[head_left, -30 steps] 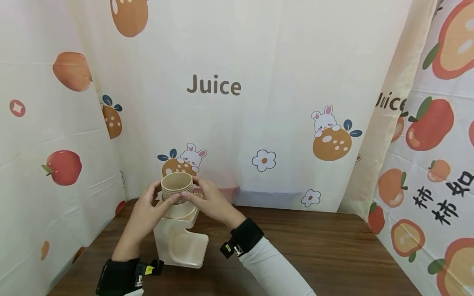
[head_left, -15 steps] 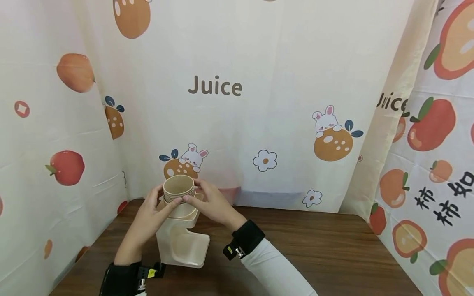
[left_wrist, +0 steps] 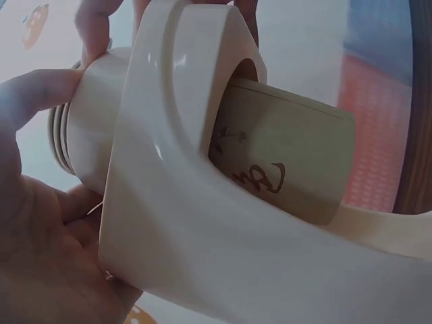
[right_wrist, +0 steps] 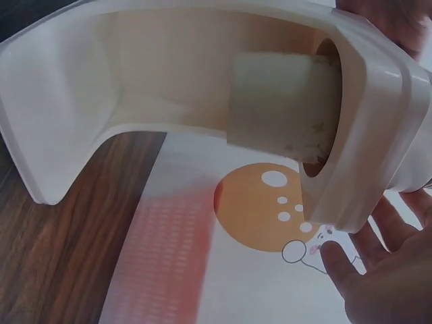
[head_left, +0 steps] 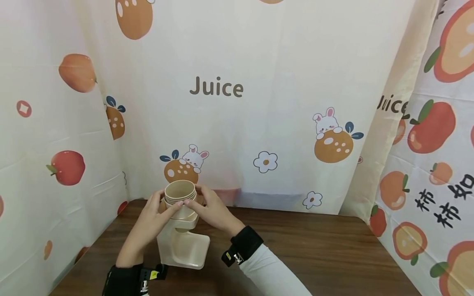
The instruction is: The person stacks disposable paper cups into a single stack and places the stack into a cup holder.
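Observation:
A stack of beige paper cups (head_left: 180,192) stands in the top of a cream cup dispenser (head_left: 190,251), with several rims above its collar. My left hand (head_left: 149,220) and right hand (head_left: 215,211) hold the stack from either side, thumbs at the near side below the rims. From the dispenser's round lower opening the bottom cup (left_wrist: 290,152) sticks out in the left wrist view, with brown print on it. The right wrist view shows this cup end (right_wrist: 277,104) too, and my right fingers (right_wrist: 388,233) beside the collar. The far fingertips are hidden in the head view.
The dispenser stands on a dark wooden table (head_left: 296,250), its flat foot toward me. A fruit-print curtain (head_left: 229,123) hangs close behind it, and another printed sheet (head_left: 33,205) runs along the left side.
The cup stack has sunk lower into the dispenser with both hands around it. Fewer rims show above the collar, and a cup's end now shows beneath the opening.

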`<state>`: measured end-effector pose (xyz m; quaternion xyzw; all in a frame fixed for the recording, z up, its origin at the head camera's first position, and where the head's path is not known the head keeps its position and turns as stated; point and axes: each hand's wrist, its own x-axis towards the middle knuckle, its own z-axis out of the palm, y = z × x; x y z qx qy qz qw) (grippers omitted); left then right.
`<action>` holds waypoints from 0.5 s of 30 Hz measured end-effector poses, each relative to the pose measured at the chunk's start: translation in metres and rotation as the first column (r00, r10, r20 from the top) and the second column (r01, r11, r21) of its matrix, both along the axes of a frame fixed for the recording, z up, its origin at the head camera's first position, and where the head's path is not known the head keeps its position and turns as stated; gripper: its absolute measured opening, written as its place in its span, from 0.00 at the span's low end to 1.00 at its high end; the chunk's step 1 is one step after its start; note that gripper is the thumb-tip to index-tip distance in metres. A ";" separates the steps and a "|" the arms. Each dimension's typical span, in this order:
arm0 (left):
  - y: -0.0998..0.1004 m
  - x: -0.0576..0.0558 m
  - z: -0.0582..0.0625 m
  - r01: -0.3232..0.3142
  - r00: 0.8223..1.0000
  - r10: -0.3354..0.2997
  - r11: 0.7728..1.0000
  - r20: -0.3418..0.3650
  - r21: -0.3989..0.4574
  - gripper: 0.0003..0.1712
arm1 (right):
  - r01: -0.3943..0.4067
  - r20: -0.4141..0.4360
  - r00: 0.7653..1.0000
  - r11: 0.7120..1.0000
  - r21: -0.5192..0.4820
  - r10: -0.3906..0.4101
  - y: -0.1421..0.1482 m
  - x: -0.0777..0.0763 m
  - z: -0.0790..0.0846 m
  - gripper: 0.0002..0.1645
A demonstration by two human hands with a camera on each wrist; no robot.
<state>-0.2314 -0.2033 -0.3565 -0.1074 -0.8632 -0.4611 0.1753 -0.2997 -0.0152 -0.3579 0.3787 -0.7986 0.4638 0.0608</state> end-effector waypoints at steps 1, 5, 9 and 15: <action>0.000 0.000 0.000 -0.002 1.000 0.002 1.000 0.007 0.005 0.44 | 0.001 -0.002 1.000 1.000 0.000 -0.001 0.000 0.000 0.000 0.34; 0.000 0.001 0.003 -0.004 1.000 0.004 1.000 0.024 0.002 0.44 | 0.011 -0.021 1.000 1.000 0.005 -0.011 -0.001 0.000 0.001 0.35; -0.001 0.003 0.005 -0.005 1.000 0.006 0.999 0.028 -0.033 0.44 | 0.021 -0.041 0.999 1.000 0.007 -0.020 -0.003 0.000 -0.001 0.35; 0.000 0.007 0.004 -0.045 0.999 0.046 0.994 0.013 -0.095 0.44 | 0.033 -0.019 0.999 0.999 -0.017 -0.033 -0.004 0.001 -0.007 0.35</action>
